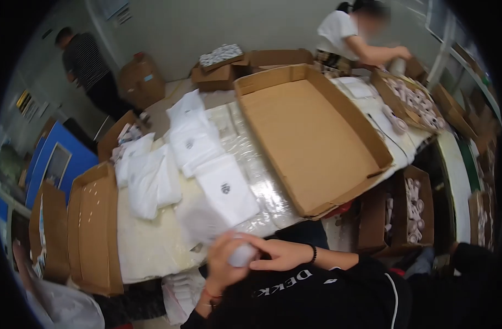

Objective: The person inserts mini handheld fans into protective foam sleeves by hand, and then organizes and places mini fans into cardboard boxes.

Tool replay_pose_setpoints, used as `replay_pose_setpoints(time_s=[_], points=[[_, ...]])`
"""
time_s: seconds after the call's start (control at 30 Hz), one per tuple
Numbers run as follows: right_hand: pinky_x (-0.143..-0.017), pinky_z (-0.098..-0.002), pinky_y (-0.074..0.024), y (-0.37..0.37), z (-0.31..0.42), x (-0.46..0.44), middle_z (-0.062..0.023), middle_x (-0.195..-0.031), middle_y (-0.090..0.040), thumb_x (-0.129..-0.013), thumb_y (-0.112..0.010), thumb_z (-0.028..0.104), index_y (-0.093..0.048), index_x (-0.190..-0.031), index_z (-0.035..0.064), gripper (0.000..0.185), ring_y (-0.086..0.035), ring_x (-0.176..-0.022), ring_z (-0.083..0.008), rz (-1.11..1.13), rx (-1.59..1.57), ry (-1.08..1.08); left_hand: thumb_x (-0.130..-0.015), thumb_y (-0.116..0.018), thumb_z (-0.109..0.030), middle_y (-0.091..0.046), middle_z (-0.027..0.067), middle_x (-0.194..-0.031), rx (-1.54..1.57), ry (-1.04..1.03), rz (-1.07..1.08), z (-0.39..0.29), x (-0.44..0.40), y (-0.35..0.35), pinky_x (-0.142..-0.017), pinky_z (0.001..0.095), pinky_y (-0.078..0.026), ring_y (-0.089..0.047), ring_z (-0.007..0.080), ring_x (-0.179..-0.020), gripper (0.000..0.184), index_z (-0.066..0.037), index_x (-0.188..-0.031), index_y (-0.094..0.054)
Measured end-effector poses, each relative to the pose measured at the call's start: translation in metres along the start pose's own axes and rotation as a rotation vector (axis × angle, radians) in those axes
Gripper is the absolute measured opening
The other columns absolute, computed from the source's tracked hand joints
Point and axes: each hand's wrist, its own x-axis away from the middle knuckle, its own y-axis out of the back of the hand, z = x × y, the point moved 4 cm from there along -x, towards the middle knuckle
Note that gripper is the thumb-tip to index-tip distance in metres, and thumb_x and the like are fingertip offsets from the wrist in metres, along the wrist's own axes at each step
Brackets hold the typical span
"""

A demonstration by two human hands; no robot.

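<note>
Close to my body at the table's near edge, my left hand point(222, 264) is closed round a pale, rounded object point(243, 254), whose exact kind I cannot make out. The fingers of my right hand point(281, 254) close on the same object from the other side. A translucent, motion-blurred bag point(202, 218) spreads just beyond my left hand; whether it is joined to the object is unclear. Past it lies a flat white printed bag point(227, 189), overlapping another white bag point(191, 143) farther off.
A big shallow cardboard tray point(311, 137) covers the table's right part. Filled white bags point(151, 178) lie left, beside a cardboard box point(94, 230). Pinkish handheld devices fill a carton point(410, 101) near a co-worker point(338, 35). Another person point(86, 63) stands at far left.
</note>
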Motion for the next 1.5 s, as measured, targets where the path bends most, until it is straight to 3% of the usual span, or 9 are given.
replay_pose_setpoints(time_s=[0.2, 0.37, 0.5, 0.73, 0.97, 1.2, 1.3, 1.37, 1.5], points=[[-0.075, -0.0251, -0.045, 0.006, -0.005, 0.012, -0.0051, -0.094, -0.059, -0.093, -0.051, 0.022, -0.048, -0.124, 0.0023, 0.038, -0.054, -0.082, -0.0114, 0.125, 0.058, 0.061, -0.09, -0.049, -0.002, -0.044, 0.0168, -0.128, -0.33, 0.189, -0.673, 0.104, -0.02, 0.157, -0.101, 0.0387, -0.032, -0.039, 0.0276, -0.122, 0.036, 0.003, -0.124, -0.041], [-0.074, -0.0249, -0.0454, 0.013, -0.017, 0.03, -0.0054, -0.095, -0.059, -0.093, -0.051, 0.022, -0.048, -0.124, 0.0018, 0.037, -0.055, -0.083, -0.0114, 0.112, 0.091, -0.002, -0.093, -0.046, -0.004, -0.048, 0.0141, -0.127, -0.346, 0.41, -0.783, 0.15, 0.008, 0.2, -0.097, 0.0362, -0.037, -0.045, 0.0241, -0.116, 0.033, 0.005, -0.124, -0.043], [-0.07, -0.0255, -0.0452, 0.017, -0.019, 0.033, -0.0047, -0.089, -0.058, -0.091, -0.054, 0.026, -0.05, -0.12, 0.0028, 0.038, -0.053, -0.077, -0.0113, 0.059, 0.004, 0.047, -0.085, -0.05, 0.0, -0.051, 0.0131, -0.122, -0.208, 0.298, -0.449, 0.102, -0.002, 0.095, -0.076, 0.0276, -0.043, -0.052, 0.0198, -0.101, 0.022, 0.001, -0.107, -0.053], [-0.083, -0.0285, -0.0452, 0.066, 0.049, 0.072, -0.0106, -0.103, -0.061, -0.086, -0.06, 0.011, -0.046, -0.125, -0.0008, 0.043, -0.058, -0.095, -0.0167, 0.138, 0.03, 0.344, -0.078, -0.056, 0.001, -0.059, 0.0156, -0.099, 0.078, 0.08, -0.065, -0.012, -0.037, -0.018, -0.079, 0.0338, -0.044, -0.057, 0.028, -0.088, 0.011, 0.0, -0.088, -0.06], [-0.071, -0.0294, -0.0467, 0.178, 0.048, 0.191, -0.0119, -0.089, -0.062, -0.089, -0.053, 0.026, -0.052, -0.113, -0.0018, 0.037, -0.06, -0.08, -0.0183, -0.904, -0.1, 0.591, -0.073, -0.059, 0.002, -0.06, 0.0121, -0.094, 0.145, 0.042, 0.037, -0.021, -0.044, -0.043, -0.075, 0.0344, -0.045, -0.056, 0.0284, -0.084, 0.014, -0.002, -0.086, -0.061], [-0.079, -0.0278, -0.0445, 0.37, 0.022, 0.295, -0.0061, -0.108, -0.059, -0.088, -0.055, 0.021, -0.049, -0.119, 0.0037, 0.035, -0.055, -0.098, -0.0151, -1.798, 0.16, 0.332, -0.073, -0.058, 0.001, -0.061, 0.0115, -0.093, 0.104, 0.108, 0.075, -0.028, -0.05, -0.074, -0.073, 0.0348, -0.043, -0.056, 0.0286, -0.081, 0.013, -0.003, -0.085, -0.061], [-0.08, -0.028, -0.045, 0.44, 0.007, 0.308, -0.0093, -0.11, -0.056, -0.085, -0.06, 0.024, -0.05, -0.116, 0.0019, 0.04, -0.055, -0.096, -0.0175, -1.866, 0.258, 0.297, -0.07, -0.06, -0.002, -0.06, 0.0111, -0.09, -0.084, 0.011, 0.075, -0.033, -0.06, -0.092, -0.069, 0.0353, -0.043, -0.055, 0.0291, -0.078, 0.015, -0.003, -0.085, -0.061], [-0.082, -0.0301, -0.0446, 0.473, 0.002, 0.308, -0.0128, -0.109, -0.056, -0.08, -0.066, 0.029, -0.052, -0.113, 0.0003, 0.047, -0.055, -0.099, -0.0212, -1.84, 0.822, -0.091, -0.068, -0.06, -0.003, -0.06, 0.011, -0.088, -0.15, 0.0, 0.049, -0.036, -0.065, -0.101, -0.067, 0.0356, -0.043, -0.055, 0.0292, -0.076, 0.017, -0.002, -0.085, -0.061], [-0.084, -0.0328, -0.0441, 0.479, -0.015, 0.285, -0.0172, -0.106, -0.056, -0.073, -0.07, 0.034, -0.054, -0.11, -0.0007, 0.053, -0.055, -0.099, -0.0259, -1.567, 0.496, -0.185, -0.064, -0.061, -0.007, -0.059, 0.0112, -0.086, -0.308, -0.02, 0.007, -0.035, -0.069, -0.109, -0.06, 0.0361, -0.043, -0.054, 0.0298, -0.073, 0.022, -0.001, -0.085, -0.061]])
